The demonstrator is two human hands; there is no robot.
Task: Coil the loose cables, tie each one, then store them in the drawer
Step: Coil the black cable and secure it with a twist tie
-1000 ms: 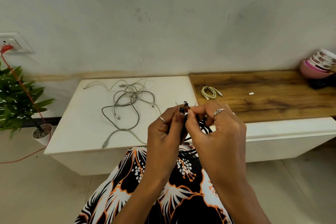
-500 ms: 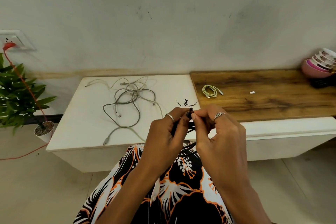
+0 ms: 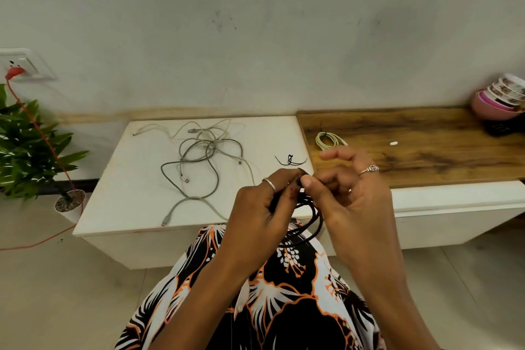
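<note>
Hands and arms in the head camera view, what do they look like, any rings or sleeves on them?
Both forearms are bare, with no sleeves, watch or bracelet in view. The left hand wears a thin plain silver band and has dark polish on the thumbnail. The right hand wears a chunkier, ornate silver ring on one finger; a second small ring shows faintly lower down.

Soft, even daylight fills the scene, without glare. The worktop edges bow from wide-angle distortion. Shadows beneath it are faint.
</note>
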